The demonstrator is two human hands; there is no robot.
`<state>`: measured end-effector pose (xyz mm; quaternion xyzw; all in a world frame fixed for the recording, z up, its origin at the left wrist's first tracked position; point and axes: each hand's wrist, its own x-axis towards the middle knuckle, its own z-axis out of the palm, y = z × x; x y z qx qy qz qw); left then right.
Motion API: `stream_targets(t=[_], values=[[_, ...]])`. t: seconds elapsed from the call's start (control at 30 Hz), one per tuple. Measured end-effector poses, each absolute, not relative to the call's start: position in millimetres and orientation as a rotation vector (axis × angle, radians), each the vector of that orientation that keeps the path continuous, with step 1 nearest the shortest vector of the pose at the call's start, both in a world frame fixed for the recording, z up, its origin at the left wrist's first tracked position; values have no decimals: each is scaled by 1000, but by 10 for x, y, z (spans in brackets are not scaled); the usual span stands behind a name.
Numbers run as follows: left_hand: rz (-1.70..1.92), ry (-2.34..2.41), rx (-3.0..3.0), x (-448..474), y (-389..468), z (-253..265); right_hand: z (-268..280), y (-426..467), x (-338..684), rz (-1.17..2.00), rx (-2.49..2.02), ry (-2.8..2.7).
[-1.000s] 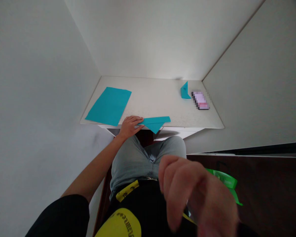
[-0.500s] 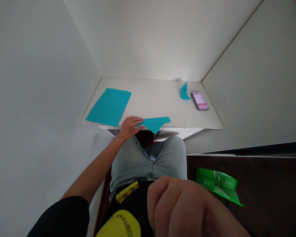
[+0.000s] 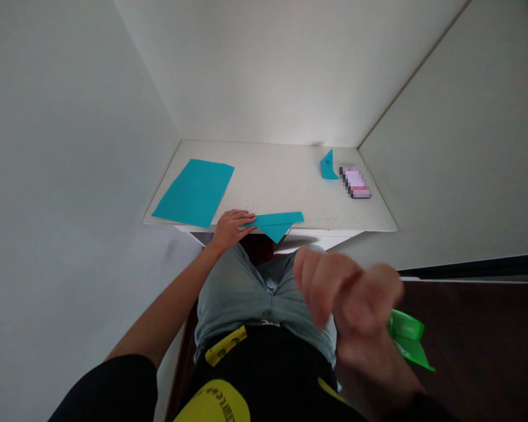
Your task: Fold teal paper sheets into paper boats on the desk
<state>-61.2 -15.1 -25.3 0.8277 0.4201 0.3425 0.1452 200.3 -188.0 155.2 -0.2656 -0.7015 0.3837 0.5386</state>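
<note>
My left hand point(image 3: 233, 229) is closed on the left end of a folded blue paper point(image 3: 276, 225) at the table's front edge. Its fingers lie on top and the thumb is underneath. A long flat band runs along the paper's upper side, and a triangular flap points down past the edge. High above my lap, close to the camera, is my right hand point(image 3: 347, 293), slightly blurred. Its fingers are curled in and no object shows in them; it is well apart from the paper.
A flat blue sheet point(image 3: 196, 192) lies at the table's left. At the right back stand a small folded blue paper piece point(image 3: 328, 166) and a phone point(image 3: 355, 181), its screen pixelated. A green plastic object point(image 3: 411, 340) is low on the right. Walls enclose the white table point(image 3: 273, 176).
My right hand has risen and moved away from the camera toward the right, turning so that its thumb side shows. My left hand and the folded paper have stayed in place.
</note>
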Motion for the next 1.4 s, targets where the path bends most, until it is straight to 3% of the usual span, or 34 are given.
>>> stream_targets(t=[0.2, 0.4, 0.5, 0.77, 1.0, 1.2, 1.4], values=[[1031, 1224, 2247, -625, -118, -239, 832, -745, 2543, 569, -1067, -1820], [1056, 1304, 1950, -530, 117, -180, 90, -279, 2765, 473, -1350, -1960], [1069, 1363, 1915, -470, 235, -153, -126, -50, 2679, 487, -1443, -1883], [1228, 1296, 1604, -427, 263, -187, -349, 49, 2559, 96, -1648, -1873], [1294, 1133, 1429, -481, 384, -245, -245, 88, 2473, 264, -1780, -1821], [1298, 1165, 1466, -565, 458, -293, -300, 176, 2453, 618, -1563, -1647], [1226, 1148, 1458, -573, 395, -282, -342, 151, 2447, 760, -1349, -1475]])
